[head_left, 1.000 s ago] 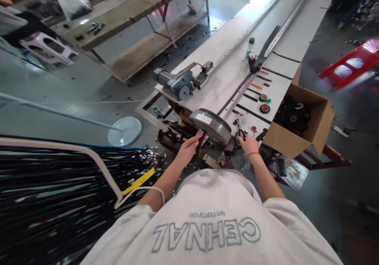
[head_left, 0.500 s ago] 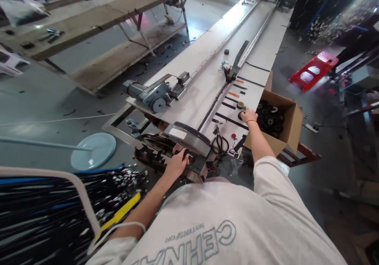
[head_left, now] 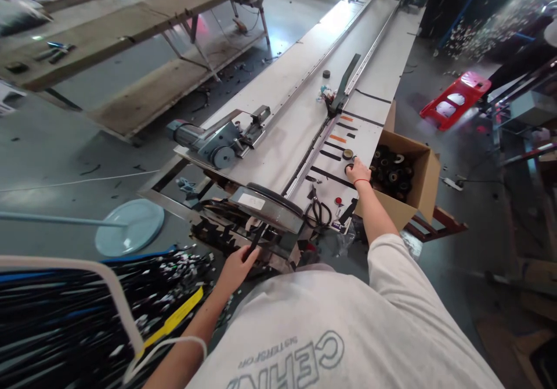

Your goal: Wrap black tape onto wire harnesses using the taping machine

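Observation:
In the head view, my left hand (head_left: 237,268) is closed in a pinch on a black strip (head_left: 258,236) below the round grey-sided reel (head_left: 270,206) at the near end of the long white bench (head_left: 300,102). My right hand (head_left: 360,172) has its fingers closed round a black tape roll (head_left: 348,168) at the bench's right edge. A second roll with a tan centre (head_left: 347,154) lies just beyond it. Black-handled scissors (head_left: 317,210) rest between the reel and my right forearm. The strip's far end is hidden under the reel.
An open cardboard box (head_left: 418,171) of black rolls stands against the bench's right side. A grey motor unit (head_left: 217,142) sits at its left edge. Many black cables (head_left: 87,319) hang at lower left behind a white bar (head_left: 117,287). A red stool (head_left: 455,100) lies at right.
My left hand has drawn back toward my body and down-left from beneath the reel, and the black strip now shows in its fingers. My right hand stays at the tape roll.

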Demonstrator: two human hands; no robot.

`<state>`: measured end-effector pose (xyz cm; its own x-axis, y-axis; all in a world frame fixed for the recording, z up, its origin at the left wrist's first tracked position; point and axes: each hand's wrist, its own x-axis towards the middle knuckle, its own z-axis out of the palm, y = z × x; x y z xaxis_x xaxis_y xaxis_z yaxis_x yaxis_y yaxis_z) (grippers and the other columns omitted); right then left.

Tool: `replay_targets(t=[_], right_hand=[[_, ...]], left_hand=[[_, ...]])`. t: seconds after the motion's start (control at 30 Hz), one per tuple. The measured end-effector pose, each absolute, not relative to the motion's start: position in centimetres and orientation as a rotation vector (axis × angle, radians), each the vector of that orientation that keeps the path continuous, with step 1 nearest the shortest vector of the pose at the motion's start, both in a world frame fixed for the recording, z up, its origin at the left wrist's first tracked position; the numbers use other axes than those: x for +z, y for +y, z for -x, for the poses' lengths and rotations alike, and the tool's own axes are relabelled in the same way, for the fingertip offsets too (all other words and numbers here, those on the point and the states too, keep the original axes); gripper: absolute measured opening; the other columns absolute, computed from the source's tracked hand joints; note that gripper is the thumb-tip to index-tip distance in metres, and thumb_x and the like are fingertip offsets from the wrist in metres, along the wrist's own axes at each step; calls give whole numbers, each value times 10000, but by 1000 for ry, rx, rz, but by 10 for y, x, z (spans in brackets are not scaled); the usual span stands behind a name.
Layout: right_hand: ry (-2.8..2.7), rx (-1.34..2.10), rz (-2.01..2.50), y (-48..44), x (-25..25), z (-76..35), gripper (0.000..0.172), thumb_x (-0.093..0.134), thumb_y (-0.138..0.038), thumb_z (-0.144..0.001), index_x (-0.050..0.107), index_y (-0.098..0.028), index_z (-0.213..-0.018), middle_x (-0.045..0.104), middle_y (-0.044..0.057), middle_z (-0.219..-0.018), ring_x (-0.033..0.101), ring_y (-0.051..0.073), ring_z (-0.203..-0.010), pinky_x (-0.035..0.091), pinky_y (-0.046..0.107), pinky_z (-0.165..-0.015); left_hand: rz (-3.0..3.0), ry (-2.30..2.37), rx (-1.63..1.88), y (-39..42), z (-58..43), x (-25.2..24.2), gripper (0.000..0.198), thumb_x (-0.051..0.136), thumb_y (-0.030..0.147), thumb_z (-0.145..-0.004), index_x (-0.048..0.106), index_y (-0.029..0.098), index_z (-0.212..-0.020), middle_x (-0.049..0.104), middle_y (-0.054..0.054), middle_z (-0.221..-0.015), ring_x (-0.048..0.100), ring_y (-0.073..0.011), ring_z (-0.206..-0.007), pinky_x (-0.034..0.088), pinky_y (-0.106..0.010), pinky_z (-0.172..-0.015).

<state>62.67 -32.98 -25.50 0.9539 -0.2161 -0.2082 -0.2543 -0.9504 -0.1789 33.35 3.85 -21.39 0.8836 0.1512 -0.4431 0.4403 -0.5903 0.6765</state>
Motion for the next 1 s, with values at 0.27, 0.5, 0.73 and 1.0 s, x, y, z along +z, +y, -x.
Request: replay_targets(t=[0.27, 0.5, 0.73, 1.0], right_hand=[[361, 287, 2895, -329, -252, -628, 604, 376, -314, -924, 336, -137, -1500, 477, 180, -1460, 507, 308, -1264, 396, 499, -1023], [363, 265, 2880, -330, -250, -629, 598, 389, -305, -923, 339, -124, -1491, 463, 175, -1474, 495, 323, -1282, 383, 507, -1036], [17, -21, 2635, -284, -205, -579, 515, 478, -335, -905, 478, -74, -1349, 656, 185, -1155, 601, 281, -1087, 456, 404, -937], [-790, 190, 1978, -137, -220, -389, 294, 523, -233, -852, 545, -236, -1145, 653, 90, -1106, 629, 246, -1030, 524, 406, -910]], left_hand=[[-2021, 258, -1172, 77, -299, -217, 504, 560, 704, -612, 565, 205, -538, 610, -37, -574, 551, -213, -604, 429, -306, -623], [-2144, 488, -306, 68, -286, -240, 563, 416, 726, -753, 609, 203, -826, 653, -51, -729, 600, -236, -716, 496, -339, -703], [-2088, 425, -169, 46, -316, -237, 528, 391, 677, -819, 598, 192, -814, 618, -38, -687, 563, -192, -647, 468, -300, -650], [-2147, 368, 18, 48, -346, -217, 411, 358, 517, -904, 570, 182, -794, 533, 2, -629, 471, -145, -588, 369, -261, -592]])
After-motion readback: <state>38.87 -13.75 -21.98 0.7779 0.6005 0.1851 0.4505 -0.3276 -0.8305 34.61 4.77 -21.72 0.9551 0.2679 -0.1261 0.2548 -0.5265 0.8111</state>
